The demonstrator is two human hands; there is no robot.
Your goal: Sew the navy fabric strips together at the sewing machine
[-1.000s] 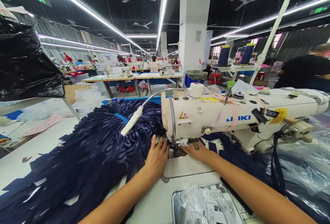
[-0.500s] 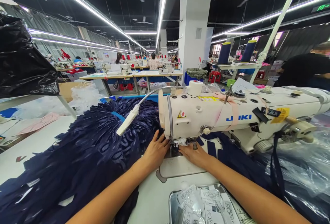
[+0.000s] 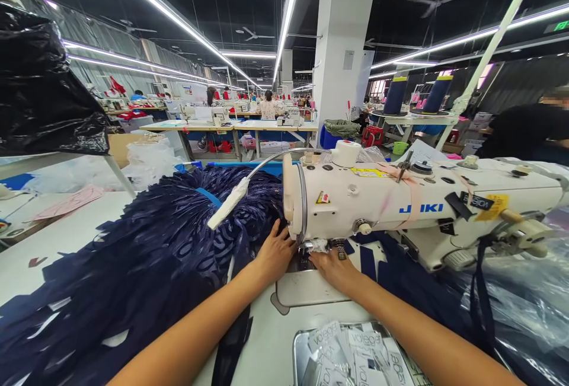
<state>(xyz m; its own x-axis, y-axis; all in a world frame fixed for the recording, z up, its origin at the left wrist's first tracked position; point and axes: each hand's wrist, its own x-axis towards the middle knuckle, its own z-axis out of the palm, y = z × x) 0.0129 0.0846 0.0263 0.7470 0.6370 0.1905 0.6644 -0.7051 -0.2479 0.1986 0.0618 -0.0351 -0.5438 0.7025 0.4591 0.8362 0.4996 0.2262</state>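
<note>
My left hand lies left of the needle area of a white sewing machine, fingers spread and palm down by the machine's head. On the other side of the presser foot, my right hand has its fingers drawn together close to the foot. Whatever lies under its fingertips is hidden. A large pile of navy fabric pieces, bunched with a blue tie, spreads to the left of my left hand. Some navy strips hang down beside my left forearm.
A metal tray of printed white labels sits in front of the machine. More navy fabric and clear plastic lie to the right. A bendable lamp arches over the pile. A person in dark clothing is at far right.
The view has shifted slightly, so the scene sits a little further right. Navy strips now hang beside my left forearm. Both hands remain at the presser foot.
</note>
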